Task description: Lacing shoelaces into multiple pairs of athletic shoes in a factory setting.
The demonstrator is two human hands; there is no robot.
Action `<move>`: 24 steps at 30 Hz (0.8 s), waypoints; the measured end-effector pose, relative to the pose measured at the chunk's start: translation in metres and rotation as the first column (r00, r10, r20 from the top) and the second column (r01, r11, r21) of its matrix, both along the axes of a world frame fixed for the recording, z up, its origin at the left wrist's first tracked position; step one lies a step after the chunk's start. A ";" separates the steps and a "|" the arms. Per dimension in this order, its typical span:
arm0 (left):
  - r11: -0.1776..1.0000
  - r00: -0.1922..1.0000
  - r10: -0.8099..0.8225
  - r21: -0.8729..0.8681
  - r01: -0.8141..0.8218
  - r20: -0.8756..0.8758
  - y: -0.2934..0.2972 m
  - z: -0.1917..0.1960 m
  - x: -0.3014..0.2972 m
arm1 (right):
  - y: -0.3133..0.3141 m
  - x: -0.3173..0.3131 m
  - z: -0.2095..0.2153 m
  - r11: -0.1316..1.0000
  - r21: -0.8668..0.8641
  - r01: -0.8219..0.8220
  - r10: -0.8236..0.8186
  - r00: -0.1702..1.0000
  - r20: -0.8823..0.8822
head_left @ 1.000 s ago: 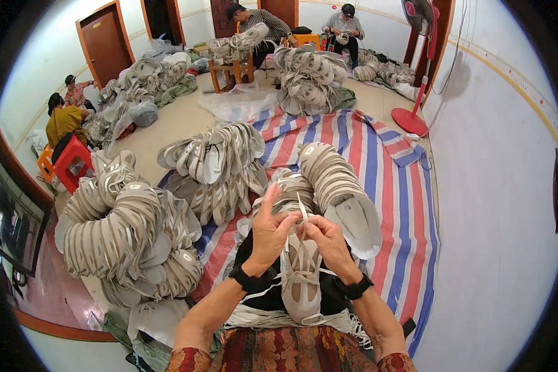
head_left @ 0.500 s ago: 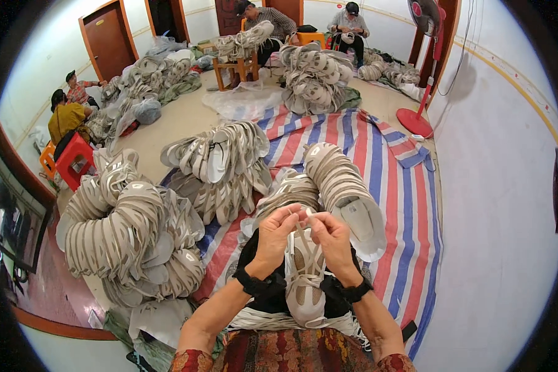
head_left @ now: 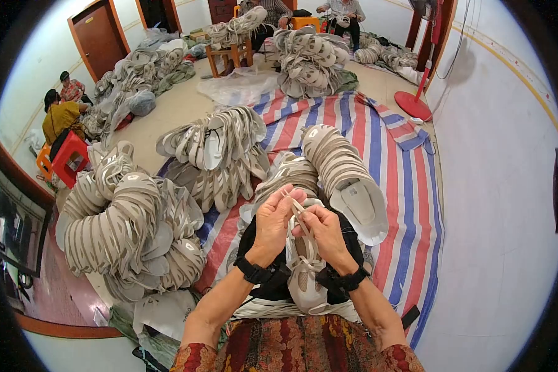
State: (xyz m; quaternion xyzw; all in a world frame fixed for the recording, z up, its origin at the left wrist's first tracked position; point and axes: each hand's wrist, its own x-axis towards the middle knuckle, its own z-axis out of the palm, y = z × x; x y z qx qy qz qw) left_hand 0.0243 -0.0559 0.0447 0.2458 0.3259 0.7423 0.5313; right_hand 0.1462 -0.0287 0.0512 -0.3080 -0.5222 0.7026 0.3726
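A pale beige-and-white shoe upper point(head_left: 306, 290) lies on my lap, toe toward me, with light laces crossing its front. Above its far end, my left hand point(head_left: 270, 223) pinches a flat, light shoelace point(head_left: 296, 208) between thumb and fingers. Close beside it, my right hand point(head_left: 326, 234) is closed on the same lace slightly lower down. The lace runs between both hands toward the upper, and my fingers partly cover it. Both wrists wear black straps.
Strung bundles of similar uppers lie left point(head_left: 115, 217), ahead point(head_left: 214, 146) and right point(head_left: 343, 177). Under some spreads a striped plastic sheet point(head_left: 403, 248). A red stool point(head_left: 70, 162) stands left, a red fan base point(head_left: 413, 106) far right. Several people sit among farther piles.
My right hand has come down along the lace, away from the left fingertips. The view has tipped slightly downward, so the room sits higher in the picture.
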 end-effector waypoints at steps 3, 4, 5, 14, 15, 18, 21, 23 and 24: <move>0.999 0.999 -0.010 -0.035 0.009 -0.031 -0.004 0.000 0.000 | 0.000 0.001 -0.003 0.999 0.045 -0.015 0.013 0.999 0.051; 0.999 1.000 -0.012 -0.038 0.011 -0.029 -0.005 0.000 -0.001 | 0.000 0.002 -0.003 0.998 0.058 -0.015 0.012 0.998 0.064; 1.000 0.998 -0.014 -0.026 0.012 -0.058 -0.005 -0.001 -0.001 | -0.001 0.002 -0.003 0.999 0.053 -0.013 0.009 0.998 0.066; 0.982 0.863 0.185 0.058 -0.180 -0.470 -0.011 0.005 -0.003 | -0.001 0.012 -0.006 0.956 -0.017 -0.294 0.295 0.952 0.084; 0.844 0.119 0.435 0.358 -0.398 -0.893 -0.020 0.011 0.004 | 0.003 0.016 -0.012 0.961 -0.052 -0.273 0.273 0.962 -0.016; 0.885 -0.063 0.443 0.424 0.192 -0.895 -0.080 -0.017 0.022 | 0.017 0.019 -0.012 0.962 -0.173 -0.210 0.194 0.975 -0.104; 0.847 -0.280 0.338 0.161 0.506 -0.898 -0.121 -0.038 0.029 | 0.033 0.031 0.049 0.962 0.225 -0.155 0.151 0.988 0.034; 0.844 -0.223 0.284 0.133 0.519 -0.932 -0.118 -0.035 0.039 | 0.055 0.077 0.115 0.671 0.736 -0.090 -0.030 0.989 0.148; 0.861 -0.187 0.211 0.092 0.501 -0.959 -0.118 -0.036 0.041 | 0.061 0.096 0.165 0.769 0.638 -0.030 0.022 1.000 0.021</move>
